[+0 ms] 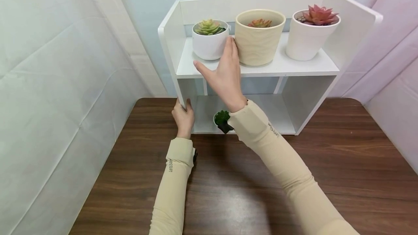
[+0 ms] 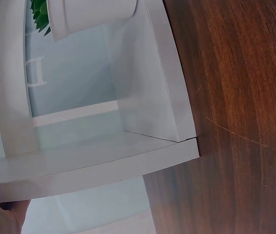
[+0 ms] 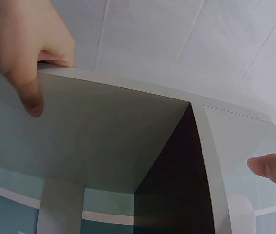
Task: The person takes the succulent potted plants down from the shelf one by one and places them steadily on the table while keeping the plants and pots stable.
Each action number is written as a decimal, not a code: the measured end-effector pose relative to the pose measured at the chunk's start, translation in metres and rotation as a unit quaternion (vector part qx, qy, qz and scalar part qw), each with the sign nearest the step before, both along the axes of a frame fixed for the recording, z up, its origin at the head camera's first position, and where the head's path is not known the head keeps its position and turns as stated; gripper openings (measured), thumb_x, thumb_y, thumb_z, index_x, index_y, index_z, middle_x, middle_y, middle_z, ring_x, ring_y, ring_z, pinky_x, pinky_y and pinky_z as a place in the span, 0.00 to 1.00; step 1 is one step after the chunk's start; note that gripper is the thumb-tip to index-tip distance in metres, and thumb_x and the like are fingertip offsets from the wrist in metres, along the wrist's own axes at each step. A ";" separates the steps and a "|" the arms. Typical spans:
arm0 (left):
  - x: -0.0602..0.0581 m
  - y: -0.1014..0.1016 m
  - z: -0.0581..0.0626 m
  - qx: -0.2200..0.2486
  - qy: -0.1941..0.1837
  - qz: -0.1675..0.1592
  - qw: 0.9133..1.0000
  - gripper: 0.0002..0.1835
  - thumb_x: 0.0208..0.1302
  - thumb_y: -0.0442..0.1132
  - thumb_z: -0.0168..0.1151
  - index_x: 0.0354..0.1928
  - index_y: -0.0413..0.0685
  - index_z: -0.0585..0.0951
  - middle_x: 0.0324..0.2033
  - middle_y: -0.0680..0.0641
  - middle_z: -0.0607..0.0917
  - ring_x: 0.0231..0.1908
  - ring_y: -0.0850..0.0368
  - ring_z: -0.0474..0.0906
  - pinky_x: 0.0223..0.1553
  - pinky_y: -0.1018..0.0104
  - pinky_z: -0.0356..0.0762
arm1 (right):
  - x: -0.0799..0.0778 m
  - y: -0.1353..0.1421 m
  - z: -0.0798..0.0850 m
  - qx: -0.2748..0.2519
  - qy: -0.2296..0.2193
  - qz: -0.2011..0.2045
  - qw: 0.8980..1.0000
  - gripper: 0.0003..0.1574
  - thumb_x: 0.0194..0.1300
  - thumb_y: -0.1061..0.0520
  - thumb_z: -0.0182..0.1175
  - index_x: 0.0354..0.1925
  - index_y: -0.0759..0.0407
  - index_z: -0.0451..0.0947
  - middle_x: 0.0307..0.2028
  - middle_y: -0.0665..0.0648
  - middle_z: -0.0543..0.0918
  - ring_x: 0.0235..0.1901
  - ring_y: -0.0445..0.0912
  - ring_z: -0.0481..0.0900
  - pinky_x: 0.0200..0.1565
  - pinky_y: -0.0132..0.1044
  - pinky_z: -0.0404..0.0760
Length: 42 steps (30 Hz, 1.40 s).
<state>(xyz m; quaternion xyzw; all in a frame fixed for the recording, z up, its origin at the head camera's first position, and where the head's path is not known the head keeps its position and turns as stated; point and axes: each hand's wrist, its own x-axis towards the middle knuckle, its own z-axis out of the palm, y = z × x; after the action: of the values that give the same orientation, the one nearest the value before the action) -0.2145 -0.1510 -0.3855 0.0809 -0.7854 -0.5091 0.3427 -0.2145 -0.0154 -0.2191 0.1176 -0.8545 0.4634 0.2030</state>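
Note:
My left hand (image 1: 183,117) grips the left side panel of a white two-level shelf (image 1: 189,69), fingers outside and thumb inside. The right wrist view shows that same grip on the panel edge. My right hand (image 1: 225,71) is raised in front of the upper board, fingers straight and together, thumb spread out to the left. Its fingertips overlap the gap between a round white pot (image 1: 209,46) with a green succulent and a wider cream pot (image 1: 258,46) with an orange-tipped one. Only the right thumb (image 3: 271,168) and a bit of hand show in the right wrist view.
At the right end of the upper board stands a tapered white pot (image 1: 305,41) with a red succulent (image 1: 318,15). A small green plant (image 1: 221,116) sits on the lower level, partly behind my right sleeve. The shelf stands on a dark wooden table (image 1: 228,184) against a pale wall covering.

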 end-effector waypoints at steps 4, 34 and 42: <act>-0.001 0.000 0.000 -0.002 0.003 0.000 1.000 0.15 0.68 0.33 0.55 0.53 0.33 0.78 0.46 0.32 0.84 0.47 0.37 0.82 0.47 0.46 0.79 | -0.004 -0.004 0.004 0.000 -0.014 -0.009 1.000 0.67 0.56 0.39 0.67 0.74 0.66 0.39 0.75 0.62 0.45 0.75 0.46 0.42 0.72 0.32 0.45; -0.001 -0.001 -0.002 -0.012 -0.004 0.007 1.000 0.14 0.69 0.34 0.54 0.52 0.35 0.79 0.45 0.33 0.85 0.45 0.38 0.83 0.45 0.46 0.80 | -0.022 -0.020 0.020 -0.001 -0.075 -0.053 0.996 0.70 0.56 0.41 0.66 0.74 0.66 0.31 0.75 0.62 0.42 0.75 0.48 0.42 0.72 0.34 0.46; -0.001 -0.001 -0.003 -0.014 -0.002 0.010 1.000 0.14 0.69 0.34 0.54 0.52 0.35 0.79 0.44 0.33 0.85 0.44 0.37 0.83 0.44 0.45 0.80 | -0.028 -0.022 0.018 -0.005 -0.080 -0.062 0.995 0.71 0.55 0.41 0.67 0.74 0.67 0.31 0.75 0.62 0.43 0.74 0.49 0.45 0.72 0.35 0.48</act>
<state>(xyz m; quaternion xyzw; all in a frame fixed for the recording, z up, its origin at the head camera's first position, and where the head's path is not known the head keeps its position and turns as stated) -0.2152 -0.1520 -0.3881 0.0847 -0.7922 -0.4948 0.3470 -0.2421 -0.0371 -0.2009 0.0257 -0.8715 0.4618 0.1629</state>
